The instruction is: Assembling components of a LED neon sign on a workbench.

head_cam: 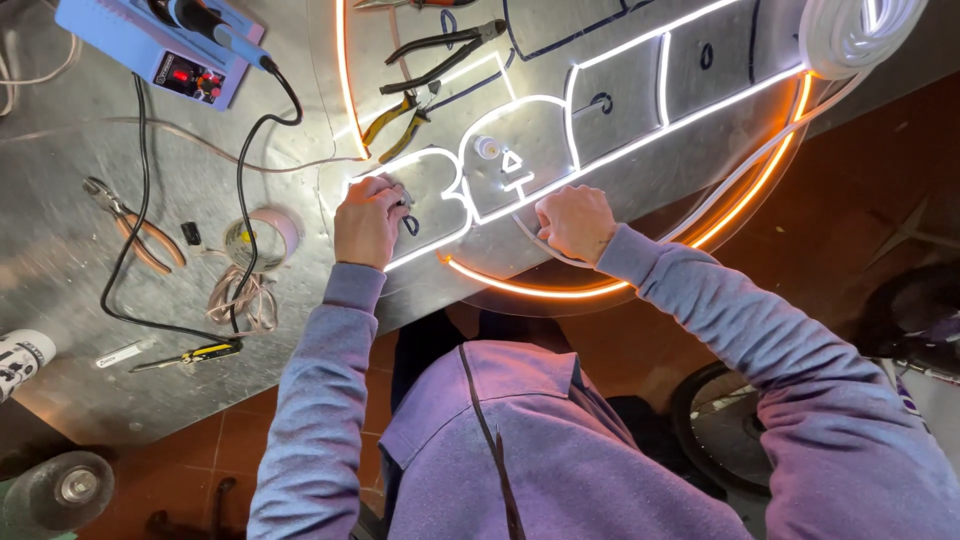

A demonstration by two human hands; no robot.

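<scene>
Hands [368,222] [575,222], each grip curled tight, press glowing white strip [425,255] lying under both fists.

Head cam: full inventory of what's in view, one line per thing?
neon sign panel: 1, clear, lit white and orange strips, table's right
white strip coil: 1, top right
soldering station: 1, blue, top left
black cable: 1, runs from station
pliers: 1, orange grips, left
yellow-handled pliers: 1, on panel
black pliers: 1, on panel
tape roll: 1, pale, centre-left
utility knife: 1, yellow-black, table's near edge
metal table: 1, grey
left hand: pressing white strip
right hand: fisted on panel's edge
</scene>
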